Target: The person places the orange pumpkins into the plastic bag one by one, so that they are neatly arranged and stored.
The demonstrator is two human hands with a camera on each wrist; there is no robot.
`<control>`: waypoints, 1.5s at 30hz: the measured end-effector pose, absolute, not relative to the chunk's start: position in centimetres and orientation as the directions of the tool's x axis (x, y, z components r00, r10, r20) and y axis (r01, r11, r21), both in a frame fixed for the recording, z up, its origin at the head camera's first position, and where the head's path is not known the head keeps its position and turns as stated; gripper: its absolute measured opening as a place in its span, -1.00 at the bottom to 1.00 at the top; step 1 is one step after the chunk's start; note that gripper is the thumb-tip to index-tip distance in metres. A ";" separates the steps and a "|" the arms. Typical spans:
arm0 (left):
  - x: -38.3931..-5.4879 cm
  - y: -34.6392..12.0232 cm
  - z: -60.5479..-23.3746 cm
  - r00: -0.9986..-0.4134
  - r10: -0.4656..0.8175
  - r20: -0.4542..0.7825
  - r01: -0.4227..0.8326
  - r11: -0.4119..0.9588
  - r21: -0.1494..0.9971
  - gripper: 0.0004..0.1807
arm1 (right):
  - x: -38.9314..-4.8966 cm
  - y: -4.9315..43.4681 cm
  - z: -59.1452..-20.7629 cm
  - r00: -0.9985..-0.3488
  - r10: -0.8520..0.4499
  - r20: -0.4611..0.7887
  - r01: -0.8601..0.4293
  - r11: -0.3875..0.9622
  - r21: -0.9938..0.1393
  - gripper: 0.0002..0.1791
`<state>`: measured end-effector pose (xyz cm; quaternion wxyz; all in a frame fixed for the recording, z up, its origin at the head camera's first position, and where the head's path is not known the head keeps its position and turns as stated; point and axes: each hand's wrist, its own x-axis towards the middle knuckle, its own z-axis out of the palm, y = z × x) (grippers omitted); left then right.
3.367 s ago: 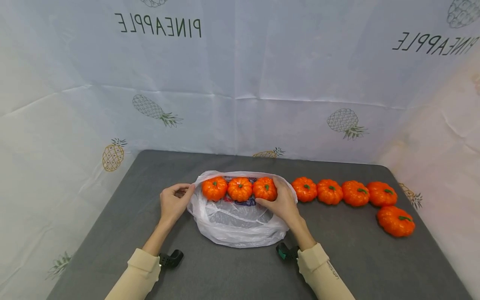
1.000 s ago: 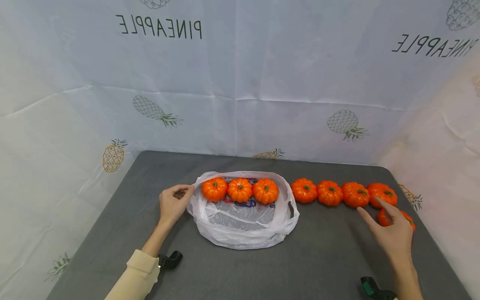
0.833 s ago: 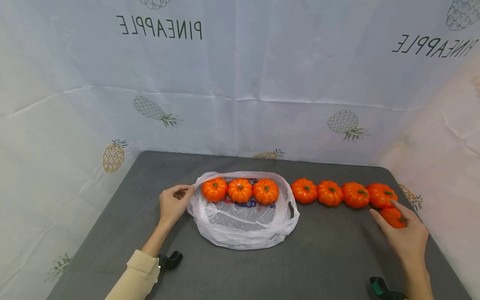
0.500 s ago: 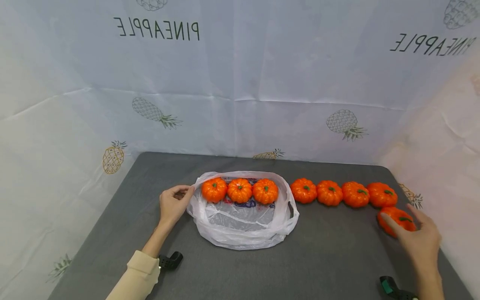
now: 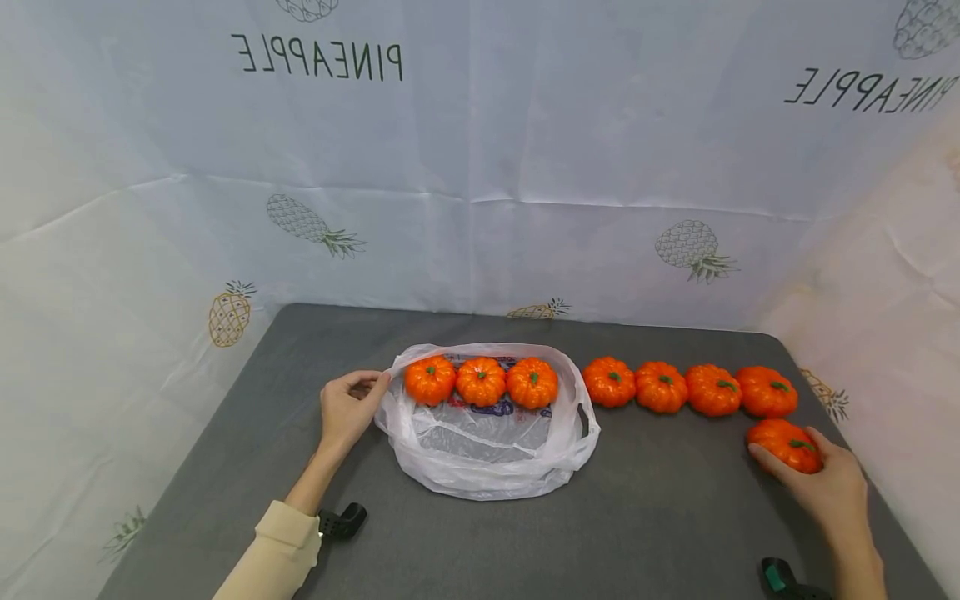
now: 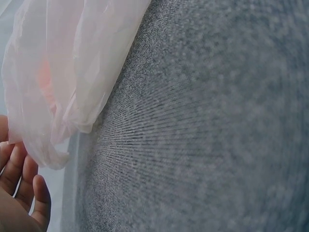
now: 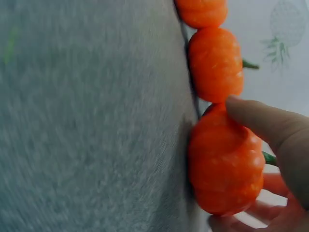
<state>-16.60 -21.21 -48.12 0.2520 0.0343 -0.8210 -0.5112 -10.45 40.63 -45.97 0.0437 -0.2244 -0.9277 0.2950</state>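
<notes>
A white plastic bag [image 5: 480, 483] lies with its mouth spread on the table, three small orange pumpkins in it, among them the middle pumpkin [image 5: 481, 382]. My left hand [image 5: 348, 408] pinches the bag's left rim between thumb and finger; the left wrist view shows the bag's thin film [image 6: 63, 72] at the fingertips. At the far right my right hand [image 5: 832, 483] grips a pumpkin [image 5: 783, 444], thumb on one side and fingers on the other. In the right wrist view that pumpkin [image 7: 224, 164] sits close to the table surface, its green stem partly behind the thumb.
Several more pumpkins stand in a row right of the bag, from the nearest pumpkin [image 5: 609, 382] to the end pumpkin [image 5: 767, 392]. The grey table [image 5: 525, 550] ends at a back edge against a pineapple-print cloth [image 5: 465, 167].
My right hand has let go of the third pumpkin in the bag, moved right, and taken hold of the front pumpkin, which has shifted slightly left. The left hand stays on the rim.
</notes>
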 end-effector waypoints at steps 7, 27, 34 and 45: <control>-16.7 -21.2 -48.2 -0.871 -0.311 0.381 0.200 0.485 0.852 -0.90 | -10.0 39.1 -45.6 -0.936 0.344 -0.076 0.334 0.795 -0.507 0.14; -16.4 -21.2 -48.1 -0.867 -0.313 0.387 0.207 0.481 0.852 -0.90 | -9.4 31.4 -44.1 -0.968 0.247 0.040 0.173 0.775 -0.608 0.04; -16.4 -21.2 -48.1 -0.867 -0.316 0.384 0.203 0.481 0.853 -0.90 | -9.2 29.4 -43.4 -0.966 0.231 0.116 0.112 0.778 -0.619 -0.02; -16.4 -21.0 -47.9 -0.871 -0.313 0.378 0.195 0.487 0.851 -0.88 | -9.3 25.3 -42.3 -0.962 0.168 0.216 -0.012 0.763 -0.646 -0.08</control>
